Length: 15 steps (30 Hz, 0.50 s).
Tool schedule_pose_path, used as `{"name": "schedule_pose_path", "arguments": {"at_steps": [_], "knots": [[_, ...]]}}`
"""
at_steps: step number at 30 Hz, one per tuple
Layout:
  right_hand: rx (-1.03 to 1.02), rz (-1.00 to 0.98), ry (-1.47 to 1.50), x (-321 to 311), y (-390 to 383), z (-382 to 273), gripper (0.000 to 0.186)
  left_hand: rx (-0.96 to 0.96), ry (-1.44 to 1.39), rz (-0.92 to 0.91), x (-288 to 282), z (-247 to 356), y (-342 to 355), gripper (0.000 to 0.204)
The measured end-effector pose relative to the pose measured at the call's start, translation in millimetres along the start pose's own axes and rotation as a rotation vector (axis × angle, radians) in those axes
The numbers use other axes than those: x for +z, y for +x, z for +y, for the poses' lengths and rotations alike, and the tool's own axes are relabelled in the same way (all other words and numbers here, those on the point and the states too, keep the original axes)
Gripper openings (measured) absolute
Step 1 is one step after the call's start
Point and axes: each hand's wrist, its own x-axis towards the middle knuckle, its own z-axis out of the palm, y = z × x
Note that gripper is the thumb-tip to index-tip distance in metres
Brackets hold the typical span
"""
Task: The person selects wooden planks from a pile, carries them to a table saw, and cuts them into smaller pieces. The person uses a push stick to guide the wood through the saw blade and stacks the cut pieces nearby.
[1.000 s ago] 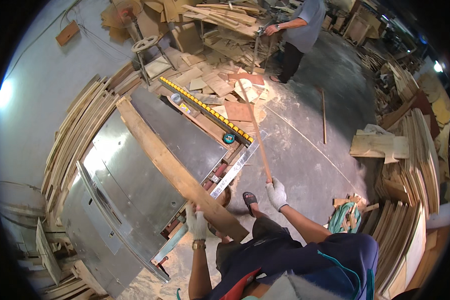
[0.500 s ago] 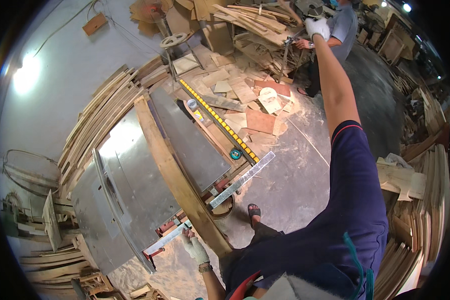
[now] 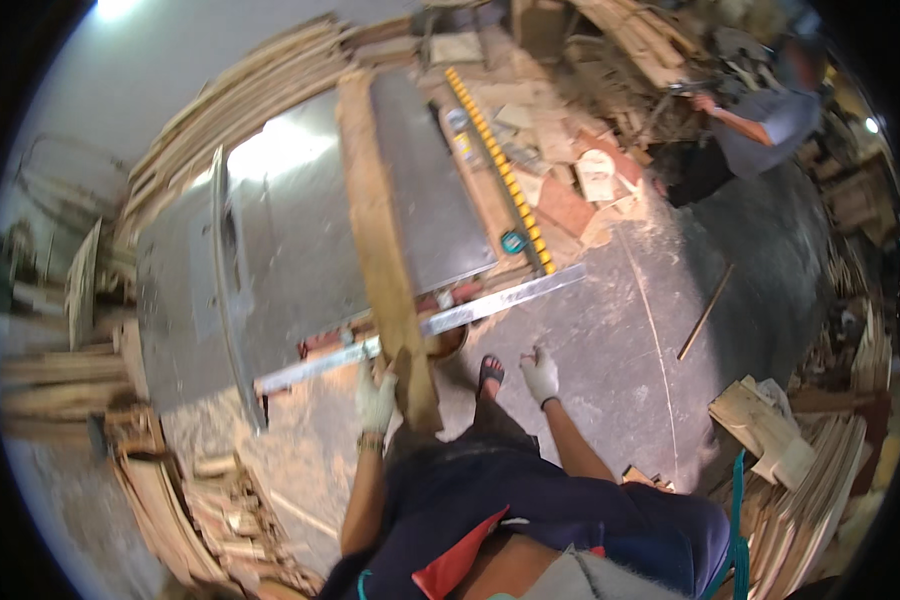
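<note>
A long wooden plank [image 3: 380, 240] lies lengthwise across the grey metal table [image 3: 290, 240] of a saw bench, its near end reaching toward me. My left hand [image 3: 376, 398], in a white glove, grips the plank's near end from the left side. My right hand [image 3: 541, 375], also gloved, hangs free to the right of the plank with fingers loosely curled and nothing in it. A metal guide rail [image 3: 490, 305] runs along the table's front edge.
A yellow-and-black ruler strip [image 3: 498, 170] runs beside the table. Offcuts litter the floor [image 3: 570, 190] beyond. Stacked boards lie at left [image 3: 60, 370] and at right [image 3: 820, 470]. Another person [image 3: 760, 120] works at the far right. A thin stick [image 3: 705, 312] lies on the concrete.
The view has swung left and down. My right arm, raised high half a second ago, has dropped to beside the plank, empty. My left hand stays on the plank's near end.
</note>
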Motion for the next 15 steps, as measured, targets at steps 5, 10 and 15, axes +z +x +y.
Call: {"name": "schedule_pose_path", "arguments": {"at_steps": [5,10,15], "knots": [[0.001,-0.244,0.161,43.2,-130.8,-54.1,0.079,-0.103,0.111,-0.354,7.3,-46.5,22.5,0.047],[-0.156,-0.32,-0.292,58.6,-165.4,-176.2,0.09,0.119,0.136,-0.457,0.2,-66.9,30.5,0.048],[-0.174,-0.115,-0.612,106.1,-177.5,-180.3,0.101,0.102,0.066,-0.54,-22.4,-62.7,36.2,0.052]]}}
